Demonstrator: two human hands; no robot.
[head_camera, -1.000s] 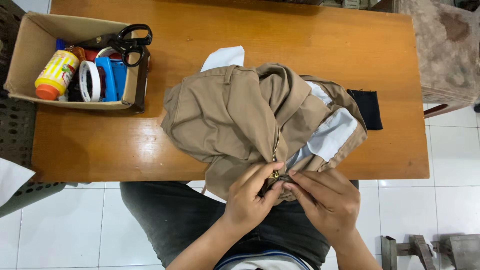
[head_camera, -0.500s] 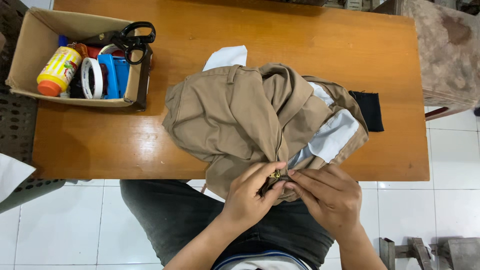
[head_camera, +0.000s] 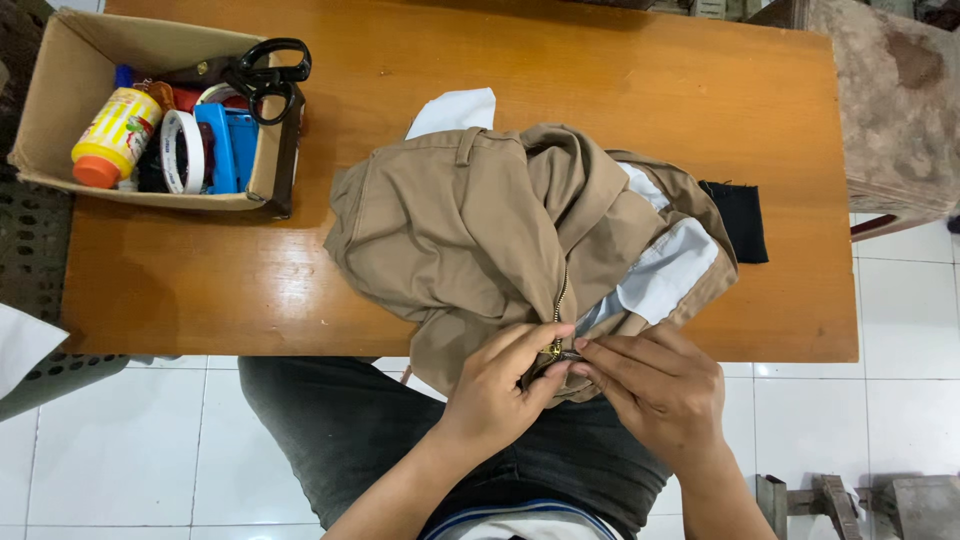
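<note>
Glossy orange-brown wooden bench (head_camera: 620, 90) under me, smooth and rectangular. Heaped on its near half are the khaki trousers (head_camera: 470, 230), soft creased cotton, pale lining showing, the bundle spilling over the near edge toward my lap. Far left corner, a cardboard box (head_camera: 60, 60) with black-handled scissors (head_camera: 265, 65), a tape roll (head_camera: 180, 150) and a yellow bottle (head_camera: 115, 135). Brass zipper (head_camera: 557, 315): thin toothed line, long axis running away from me, slightly tilted, its lower end at my fingers. My left hand (head_camera: 500, 385) and right hand (head_camera: 655, 385) meet there, each grip pinched shut on the zipper and the fabric beside it.
</note>
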